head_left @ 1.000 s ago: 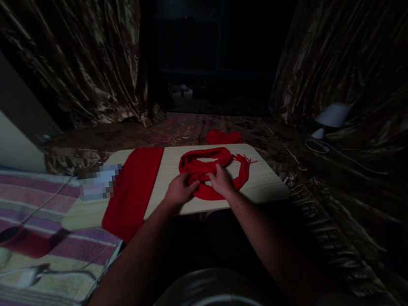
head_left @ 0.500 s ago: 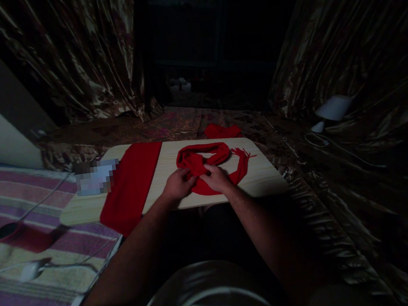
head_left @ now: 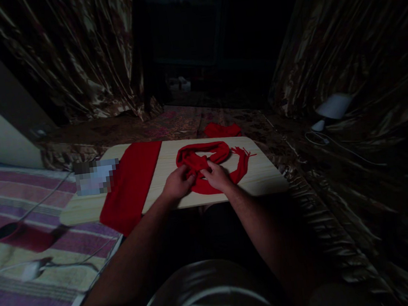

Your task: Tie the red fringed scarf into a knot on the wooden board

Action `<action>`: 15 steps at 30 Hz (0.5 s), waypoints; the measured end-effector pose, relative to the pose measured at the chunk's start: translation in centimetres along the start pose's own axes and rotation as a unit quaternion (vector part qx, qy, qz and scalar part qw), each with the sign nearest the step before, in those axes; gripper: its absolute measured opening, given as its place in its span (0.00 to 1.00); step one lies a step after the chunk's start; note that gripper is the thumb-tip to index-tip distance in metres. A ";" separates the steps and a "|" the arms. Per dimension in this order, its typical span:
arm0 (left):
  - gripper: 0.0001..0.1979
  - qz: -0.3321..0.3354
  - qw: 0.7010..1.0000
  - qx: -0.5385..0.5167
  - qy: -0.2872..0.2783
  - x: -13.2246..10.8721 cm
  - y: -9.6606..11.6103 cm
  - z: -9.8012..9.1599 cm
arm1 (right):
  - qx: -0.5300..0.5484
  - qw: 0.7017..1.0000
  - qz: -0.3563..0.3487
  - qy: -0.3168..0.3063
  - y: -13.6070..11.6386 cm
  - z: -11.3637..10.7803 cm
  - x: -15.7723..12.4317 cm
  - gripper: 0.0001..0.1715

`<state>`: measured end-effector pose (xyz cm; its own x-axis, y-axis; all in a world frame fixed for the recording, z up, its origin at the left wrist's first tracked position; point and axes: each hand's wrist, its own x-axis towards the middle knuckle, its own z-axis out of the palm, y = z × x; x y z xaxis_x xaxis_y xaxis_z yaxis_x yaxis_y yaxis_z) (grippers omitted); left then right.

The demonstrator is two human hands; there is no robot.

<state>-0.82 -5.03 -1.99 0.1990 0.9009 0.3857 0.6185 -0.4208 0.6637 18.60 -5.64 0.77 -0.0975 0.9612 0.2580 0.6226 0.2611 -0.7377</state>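
Note:
A red fringed scarf [head_left: 222, 149] lies in a loop on a pale wooden board [head_left: 162, 178], its tasselled end to the right. My left hand [head_left: 178, 182] is closed on the scarf's crossing part at the near left of the loop. Just to its right, my right hand [head_left: 215, 175] pinches the same bunched part between thumb and fingers. Both hands rest low over the board, close together. A flat red cloth [head_left: 133, 181] is draped across the board's left part and hangs over its near edge.
Another red cloth [head_left: 222, 130] lies beyond the board's far edge. At left, a striped bedspread [head_left: 12, 196] holds a dark red cylinder [head_left: 24, 238] and a white plug [head_left: 31, 270] with cables. A white lamp [head_left: 335, 106] stands at right. Long curtains [head_left: 95, 52] hang behind.
My right hand has shifted slightly up with its pinch on the scarf, and the bunched cloth between my hands has changed shape. The rest looks the same.

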 end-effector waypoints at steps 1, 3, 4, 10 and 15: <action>0.18 -0.005 1.000 -0.005 0.002 0.0 0.1 0.0 | 0.013 1.000 0.000 0.001 -0.1 0.0 0.0 0.18; 0.20 -0.005 1.000 -0.011 0.003 -0.1 0.2 -0.1 | 0.030 1.000 0.001 0.001 -0.4 -0.1 -0.1 0.18; 0.22 -0.003 1.000 -0.012 0.004 -0.1 0.2 -0.1 | 0.038 0.999 0.002 0.000 -0.4 -0.1 -0.1 0.18; 0.31 0.010 1.000 0.016 0.000 -0.1 0.2 0.0 | 0.072 0.997 -0.011 -0.004 -0.2 0.1 0.0 0.19; 0.25 -0.020 0.994 0.099 -0.041 0.5 1.4 -0.3 | 0.047 0.998 -0.025 -0.016 0.8 0.5 0.4 0.17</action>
<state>-0.09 -5.22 -0.68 0.2281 0.9254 0.3027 0.7634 -0.3629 0.5343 18.65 -5.03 -0.02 -0.1528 0.9484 0.2777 0.5413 0.3154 -0.7794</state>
